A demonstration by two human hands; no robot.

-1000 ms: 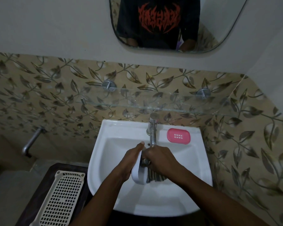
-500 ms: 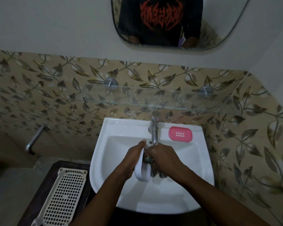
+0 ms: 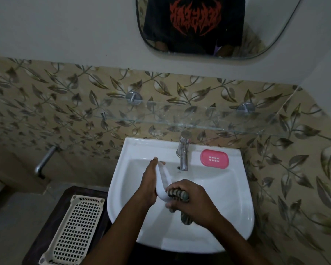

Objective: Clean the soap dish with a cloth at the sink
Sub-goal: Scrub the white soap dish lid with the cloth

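The right hand (image 3: 192, 204) hides most of the cloth (image 3: 178, 194).

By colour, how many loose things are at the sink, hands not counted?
White: 1, soap dish in left hand
Pink: 1, insert on sink rim
Striped: 1, cloth in right hand
Total: 3

Sink (image 3: 239, 197): lower centre, under glass shelf (image 3: 199, 119).
Tap (image 3: 183, 153): sink's back rim.
Slotted tray (image 3: 214, 158): rim, right of tap.
Soap dish (image 3: 163, 181), cloth (image 3: 178, 194): over basin.
Basket (image 3: 75, 226): lower left.
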